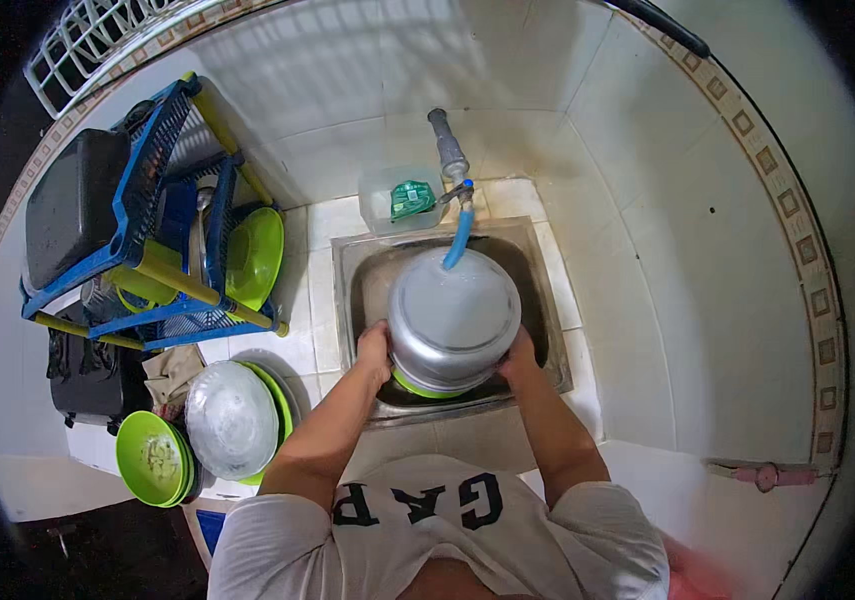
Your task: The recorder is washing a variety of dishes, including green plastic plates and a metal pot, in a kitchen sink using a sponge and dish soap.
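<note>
A round aluminium pot (457,315) is bottom up in the stainless-steel sink (340,300). My left hand (375,351) grips its left side low down, and my right hand (519,352) holds the right side, with the fingers partly hidden behind the metal. The pot's base looks wet. Above the base, the blue hose (460,236) of the tap (451,150) ends over or against it; I cannot tell whether they touch. A lime-green rim (421,387) shows beneath the pot, and the rest of that item is hidden.
Behind the sink, a clear plastic tub (376,211) contains a green packet (412,199). A blue dish rack (123,217) with dishes stands at left. Green bowls (143,457), a round metal lid or plate (232,420) and a black container (97,386) crowd the left counter. Tiled walls (667,262) bound the right.
</note>
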### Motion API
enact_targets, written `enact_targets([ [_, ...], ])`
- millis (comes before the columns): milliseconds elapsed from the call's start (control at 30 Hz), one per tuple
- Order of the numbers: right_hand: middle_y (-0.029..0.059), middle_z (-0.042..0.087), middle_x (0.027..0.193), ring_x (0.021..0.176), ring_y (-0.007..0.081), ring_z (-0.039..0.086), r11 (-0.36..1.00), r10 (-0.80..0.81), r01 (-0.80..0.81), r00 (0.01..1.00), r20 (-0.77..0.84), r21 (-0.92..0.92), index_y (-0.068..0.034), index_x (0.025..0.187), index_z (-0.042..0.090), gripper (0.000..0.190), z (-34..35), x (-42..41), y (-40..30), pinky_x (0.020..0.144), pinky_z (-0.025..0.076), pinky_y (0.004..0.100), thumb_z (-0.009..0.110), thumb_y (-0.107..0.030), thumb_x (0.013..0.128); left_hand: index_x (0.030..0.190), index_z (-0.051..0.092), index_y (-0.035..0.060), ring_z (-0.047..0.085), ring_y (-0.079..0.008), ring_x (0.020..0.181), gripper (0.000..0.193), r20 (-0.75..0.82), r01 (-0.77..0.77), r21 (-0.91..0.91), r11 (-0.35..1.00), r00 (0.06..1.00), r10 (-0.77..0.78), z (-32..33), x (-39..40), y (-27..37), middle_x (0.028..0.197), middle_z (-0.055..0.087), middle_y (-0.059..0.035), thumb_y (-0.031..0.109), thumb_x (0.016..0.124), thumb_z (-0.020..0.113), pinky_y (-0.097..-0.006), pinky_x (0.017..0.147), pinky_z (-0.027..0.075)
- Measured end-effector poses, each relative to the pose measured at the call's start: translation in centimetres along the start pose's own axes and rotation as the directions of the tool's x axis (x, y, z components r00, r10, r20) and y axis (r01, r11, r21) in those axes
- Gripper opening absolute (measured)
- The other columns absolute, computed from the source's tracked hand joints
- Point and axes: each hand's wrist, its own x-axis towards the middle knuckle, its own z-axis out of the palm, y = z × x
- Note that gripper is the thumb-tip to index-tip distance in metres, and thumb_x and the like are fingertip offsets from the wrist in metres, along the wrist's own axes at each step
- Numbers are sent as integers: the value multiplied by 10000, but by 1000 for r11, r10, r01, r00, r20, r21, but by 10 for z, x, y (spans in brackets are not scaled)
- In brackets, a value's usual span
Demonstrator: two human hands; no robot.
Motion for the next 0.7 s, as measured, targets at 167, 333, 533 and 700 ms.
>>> enact_targets([
  [167, 88, 547, 1191, 1073, 245, 530, 997, -55, 60, 995, 85, -57, -88, 1248, 469, 345, 6, -24, -40, 944, 418, 444, 436, -240, 939, 1043, 609, 54, 587, -197, 881, 325, 158, 113, 26, 993, 981, -116, 25, 26, -3, 1010, 632, -80, 286, 887, 444, -337, 809, 464],
  [333, 90, 616, 1040, 960, 210, 587, 928, -314, 280, 943, -112, -245, -44, 1130, 563, 286, 6, -35, -65, 848, 477, 339, 451, -209, 925, 1173, 564, 78, 570, -239, 1050, 453, 406, 186, 97, 978, 890, -210, 64, 21, 12, 1154, 599, -110, 419, 917, 411, -388, 946, 428],
  [533, 53, 622, 1004, 905, 142, 570, 786, -510, 477, 860, 23, -394, -27, 1088, 582, 252, -2, -37, -101, 838, 447, 279, 450, -188, 946, 1106, 596, 76, 607, -250, 970, 441, 533, 312, 48, 949, 795, -289, 96, 13, 30, 1077, 631, -108, 433, 903, 437, -419, 895, 461],
  [700, 30, 634, 933, 844, 111, 558, 612, -561, 514, 818, 127, -601, -21, 1039, 618, 210, 24, -60, -120, 811, 425, 225, 490, -151, 936, 1107, 593, 95, 617, -234, 931, 442, 547, 306, 191, 933, 756, -360, 107, 12, 40, 1042, 642, -93, 459, 899, 452, -417, 873, 472],
])
